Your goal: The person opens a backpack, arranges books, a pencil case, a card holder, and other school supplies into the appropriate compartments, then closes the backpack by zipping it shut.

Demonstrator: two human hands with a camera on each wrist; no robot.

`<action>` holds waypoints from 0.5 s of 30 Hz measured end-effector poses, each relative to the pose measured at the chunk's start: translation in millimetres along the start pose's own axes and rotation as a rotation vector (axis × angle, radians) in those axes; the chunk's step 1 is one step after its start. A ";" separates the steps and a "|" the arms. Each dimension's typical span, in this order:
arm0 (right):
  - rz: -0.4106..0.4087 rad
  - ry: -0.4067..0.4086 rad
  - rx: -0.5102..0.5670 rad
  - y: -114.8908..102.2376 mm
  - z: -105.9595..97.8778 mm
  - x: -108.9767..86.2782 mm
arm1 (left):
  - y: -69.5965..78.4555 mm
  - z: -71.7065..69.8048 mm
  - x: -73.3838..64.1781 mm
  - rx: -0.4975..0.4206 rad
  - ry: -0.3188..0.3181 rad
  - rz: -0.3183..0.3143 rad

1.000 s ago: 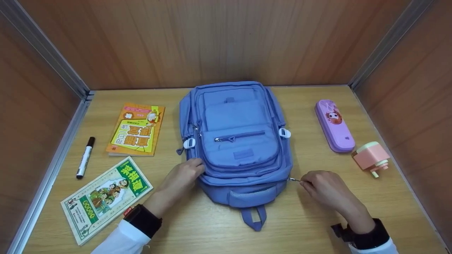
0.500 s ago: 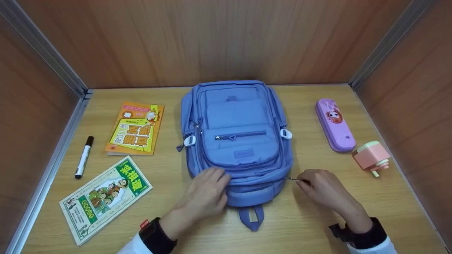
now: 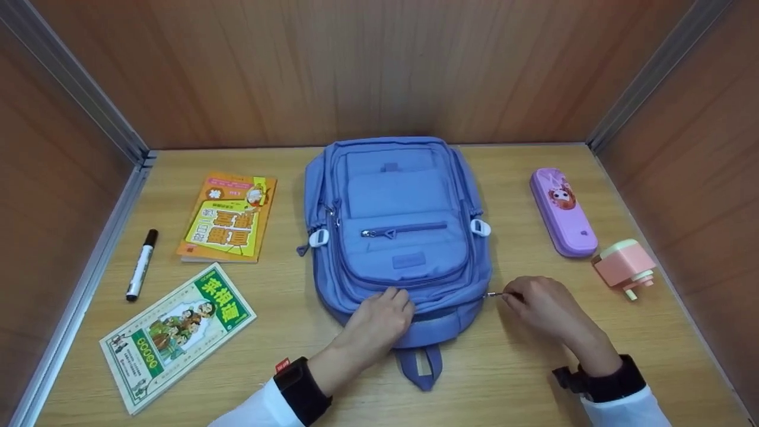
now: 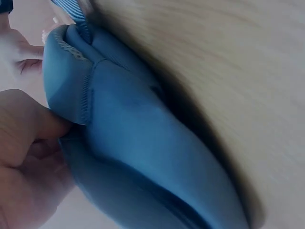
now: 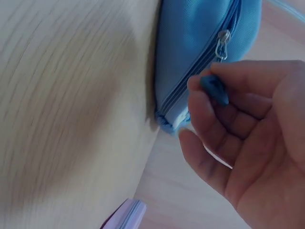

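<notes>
A blue backpack (image 3: pixel 406 193) lies flat on the table, pocket side up, its top handle (image 3: pixel 436 331) toward me. At the near edge my left hand (image 3: pixel 379 320) pinches the fabric beside the handle; the left wrist view has the thumb (image 4: pixel 43 121) tucked into a fold there. My right hand (image 3: pixel 545 308), off the bag's right side, pinches a dark zipper pull (image 5: pixel 214 89) between thumb and finger. The pull's cord runs to a metal zipper slider (image 5: pixel 223 36) on the bag's side. Fingertips of the left hand are hidden by fabric.
To the left lie an orange book (image 3: pixel 228 216), a green-and-white book (image 3: pixel 178 338) and a marker (image 3: pixel 142 265). On the right are a purple pencil case (image 3: pixel 563 213) and a pink pencil sharpener (image 3: pixel 625 267). Wooden panels (image 3: pixel 379 71) enclose the table's back and sides.
My left hand has slid from the bag's left side rightward along its near edge to beside the handle. The right hand keeps the zipper pull and has risen slightly in view.
</notes>
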State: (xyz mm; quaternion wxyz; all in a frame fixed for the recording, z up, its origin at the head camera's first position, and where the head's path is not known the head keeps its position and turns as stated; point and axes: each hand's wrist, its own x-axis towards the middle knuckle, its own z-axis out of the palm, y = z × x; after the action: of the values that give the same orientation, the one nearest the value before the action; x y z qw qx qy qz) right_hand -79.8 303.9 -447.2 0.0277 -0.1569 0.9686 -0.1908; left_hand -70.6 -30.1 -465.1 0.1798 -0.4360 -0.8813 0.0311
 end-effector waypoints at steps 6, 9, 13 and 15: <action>-0.035 0.067 -0.055 18.4 2.1 11.9 | -2.7 1.0 -4.3 -0.060 0.034 -0.006; -0.035 0.068 -0.075 26.6 0.5 21.8 | -3.7 0.2 -4.1 -0.081 0.045 -0.005; -0.026 0.042 -0.077 35.2 -1.9 36.2 | -4.8 -0.5 -4.1 -0.102 0.050 -0.005; -0.018 0.028 -0.073 39.2 -2.5 43.9 | -5.3 -0.3 -4.3 -0.112 0.053 -0.008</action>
State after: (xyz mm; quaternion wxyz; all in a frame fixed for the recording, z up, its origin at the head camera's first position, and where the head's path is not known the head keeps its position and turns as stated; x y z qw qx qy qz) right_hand -133.3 325.4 -459.5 0.0065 -0.1638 0.9738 -0.1577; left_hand -72.2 -36.8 -464.9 0.1786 -0.4424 -0.8783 -0.0305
